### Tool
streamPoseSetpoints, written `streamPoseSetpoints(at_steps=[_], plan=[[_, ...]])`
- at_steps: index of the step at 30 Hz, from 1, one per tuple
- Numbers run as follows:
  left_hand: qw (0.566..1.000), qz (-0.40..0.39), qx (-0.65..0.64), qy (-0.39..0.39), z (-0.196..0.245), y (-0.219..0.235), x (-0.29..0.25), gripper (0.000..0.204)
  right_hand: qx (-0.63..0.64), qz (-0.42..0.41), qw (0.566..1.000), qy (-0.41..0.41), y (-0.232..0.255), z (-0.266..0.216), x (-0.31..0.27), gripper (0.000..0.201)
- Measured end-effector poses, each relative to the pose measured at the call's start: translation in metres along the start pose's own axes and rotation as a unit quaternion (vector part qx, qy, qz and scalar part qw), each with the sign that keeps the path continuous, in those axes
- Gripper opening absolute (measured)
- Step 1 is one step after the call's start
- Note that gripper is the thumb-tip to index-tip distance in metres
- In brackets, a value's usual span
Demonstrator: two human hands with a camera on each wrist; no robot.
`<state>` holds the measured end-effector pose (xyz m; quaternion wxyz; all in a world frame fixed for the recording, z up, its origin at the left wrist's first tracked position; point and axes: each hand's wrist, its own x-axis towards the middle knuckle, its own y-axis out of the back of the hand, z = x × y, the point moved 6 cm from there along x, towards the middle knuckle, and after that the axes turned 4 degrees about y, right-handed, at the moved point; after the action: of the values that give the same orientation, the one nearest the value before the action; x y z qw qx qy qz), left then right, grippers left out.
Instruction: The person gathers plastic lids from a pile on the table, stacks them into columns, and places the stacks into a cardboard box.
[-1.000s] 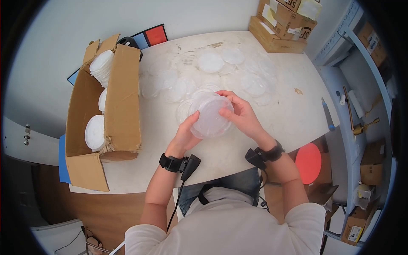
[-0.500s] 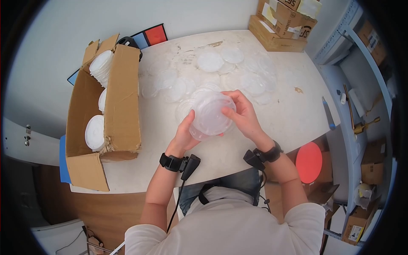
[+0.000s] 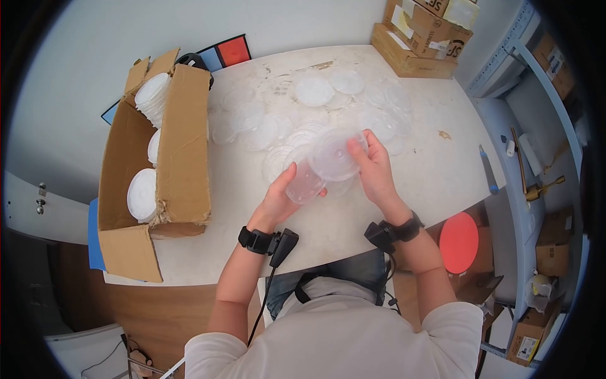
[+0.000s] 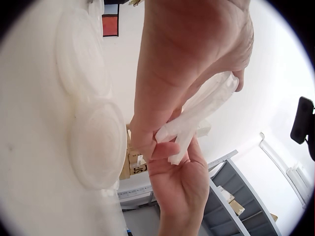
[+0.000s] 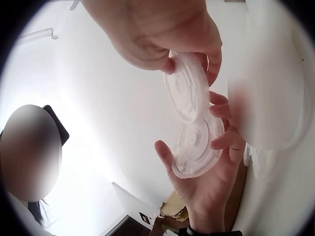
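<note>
Over the table, my left hand (image 3: 276, 199) grips a round translucent plastic lid (image 3: 303, 186) by its edge, thumb on the near side and fingers behind. My right hand (image 3: 377, 170) pinches another clear lid (image 3: 331, 156) between thumb and fingers at its upper right. This one overlaps the left hand's lid in the head view. In the right wrist view, the upper lid (image 5: 187, 88) and the lower lid (image 5: 199, 147) show as two discs with raised rims, edges meeting. Behind the hands, several similar lids (image 3: 314, 91) lie scattered and overlapping on the white table (image 3: 435, 158).
At the left stands an open cardboard box (image 3: 183, 145) with stacks of white lids (image 3: 142, 196) inside. Taped cartons (image 3: 423, 41) are piled at the back right. A blue-handled tool (image 3: 487, 169) lies near the right edge, a red round seat (image 3: 459, 243) below it, metal shelving (image 3: 549, 63) beyond.
The right hand has moved to the right and drawn its lid away from the left hand's lid; earlier the lids lay together as one stack. The left hand has barely moved.
</note>
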<state>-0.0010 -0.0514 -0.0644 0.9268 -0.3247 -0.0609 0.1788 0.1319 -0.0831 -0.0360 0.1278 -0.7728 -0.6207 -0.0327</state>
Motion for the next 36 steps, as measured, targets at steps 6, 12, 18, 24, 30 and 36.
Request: streamPoseSetpoints(at_steps=[6, 12, 18, 24, 30, 36], plan=[[0.939, 0.195, 0.238, -0.153, 0.026, 0.008, 0.0, 0.09, -0.038, 0.114, 0.99, 0.073, 0.018, 0.002, 0.001, 0.02], [0.679, 0.274, 0.661, -0.166, 0.034, -0.022, -0.001, 0.105, 0.002, -0.045, 0.997, -0.066, -0.028, 0.012, -0.014, 0.028], [0.561, 0.295, 0.758, -0.156, 0.025, -0.029, -0.001, 0.105, 0.054, -0.032, 0.996, -0.061, -0.04, 0.01, -0.017, 0.032], [0.654, 0.266, 0.683, -0.186, 0.035, -0.033, -0.005, 0.094, -0.08, -0.09, 0.993, -0.002, -0.03, 0.015, -0.013, 0.031], [0.979, 0.142, 0.118, -0.081, 0.031, 0.0, -0.007, 0.079, 0.177, -0.064, 0.975, -0.117, -0.032, 0.002, -0.013, 0.031], [0.967, 0.072, -0.214, -0.12, 0.047, 0.005, -0.01, 0.059, -0.353, -0.061, 0.931, 0.067, -0.008, -0.015, -0.007, 0.053]])
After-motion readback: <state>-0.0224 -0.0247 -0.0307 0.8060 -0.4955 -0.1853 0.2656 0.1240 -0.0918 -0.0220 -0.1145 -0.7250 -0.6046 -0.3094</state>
